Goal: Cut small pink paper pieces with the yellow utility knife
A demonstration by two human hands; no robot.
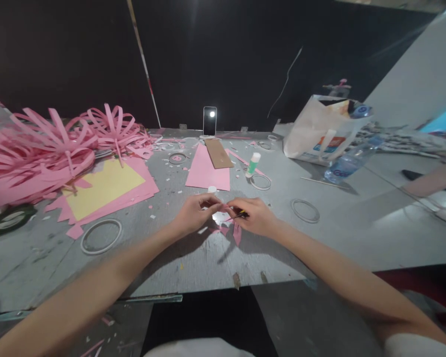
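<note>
Over the front part of the table [193,267], two hands come close together, fingertips nearly meeting. The left hand [198,213] is partly curled, with its thumb and first finger pinching a small bit of pink paper [225,206]. The right hand [255,216] is curled more, and its fingertips pinch the same bit from the other side. It also grips a dark tool [242,214] with some yellow on it; most of the tool is hidden, so I can't tell what it is.

The pink paper is between the two hands. It looks thin and narrow, and fingers cover much of it. Just below are pink scraps [237,234] with pointy ends; I can't tell if they hang or lie flat. Past the hands are a white cap [212,189], a pink sheet [204,174] partly under brown card [218,153], and a glue stick [252,165].
</note>
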